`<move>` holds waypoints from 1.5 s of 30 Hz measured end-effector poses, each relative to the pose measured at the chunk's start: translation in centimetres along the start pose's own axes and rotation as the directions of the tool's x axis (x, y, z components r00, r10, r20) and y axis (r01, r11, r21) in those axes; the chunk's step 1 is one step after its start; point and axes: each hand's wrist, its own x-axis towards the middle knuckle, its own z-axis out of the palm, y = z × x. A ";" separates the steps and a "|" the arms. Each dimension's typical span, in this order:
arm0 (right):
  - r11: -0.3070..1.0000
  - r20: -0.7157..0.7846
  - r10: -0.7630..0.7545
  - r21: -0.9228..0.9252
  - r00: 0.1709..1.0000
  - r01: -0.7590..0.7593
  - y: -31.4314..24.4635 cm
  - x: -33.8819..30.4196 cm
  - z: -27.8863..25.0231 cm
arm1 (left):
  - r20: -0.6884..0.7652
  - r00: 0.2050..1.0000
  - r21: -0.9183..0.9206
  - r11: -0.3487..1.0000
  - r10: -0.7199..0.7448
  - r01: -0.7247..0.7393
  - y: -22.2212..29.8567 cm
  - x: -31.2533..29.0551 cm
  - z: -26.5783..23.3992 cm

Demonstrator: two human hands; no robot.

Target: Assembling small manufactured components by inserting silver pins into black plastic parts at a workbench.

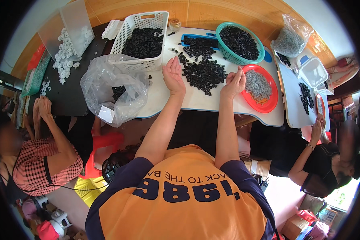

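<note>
My left hand [173, 77] lies palm up over the white table [196, 103], fingers stretched out and nothing visible in it. Beside it spreads a loose pile of small black plastic parts [204, 76]. To the right of that pile my right hand [234, 85] is raised with thumb and fingers pinched together; whatever they may hold is too small to make out. Just right of that hand sits a red plate [272, 98] heaped with small silvery metal pieces [257, 85].
A white perforated basket [158, 60] and a teal basket [239, 60], both with black parts, stand at the back. Nearer left is a clear plastic bag [98, 86]. A blue tray [187, 36] lies between the baskets. People work at both sides, one in a checked shirt [44, 164].
</note>
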 end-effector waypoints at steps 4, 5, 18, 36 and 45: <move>1.000 0.048 -0.002 -0.029 0.999 0.003 -1.2 -1.5 0.5 | -0.002 0.995 -0.196 0.975 -0.102 0.100 1.1 -0.1 -0.7; 0.999 0.056 -0.006 -0.042 0.998 0.009 -1.9 -1.9 0.3 | 0.007 0.994 -0.199 0.974 -0.109 0.108 1.4 -0.2 -0.7; 0.280 0.341 0.024 -0.905 0.940 0.321 -15.2 1.7 -12.3 | 0.180 0.962 0.787 0.617 -0.205 -0.016 5.5 -6.7 -0.3; 0.126 0.556 0.152 -0.831 0.817 0.542 -13.8 6.2 -15.1 | 0.178 0.916 0.932 0.360 -0.358 -0.040 5.9 -9.8 2.1; -0.004 0.695 0.155 -0.711 0.702 0.704 -11.1 6.4 -14.6 | 0.189 0.914 0.958 0.271 -0.360 -0.092 6.4 -9.9 2.6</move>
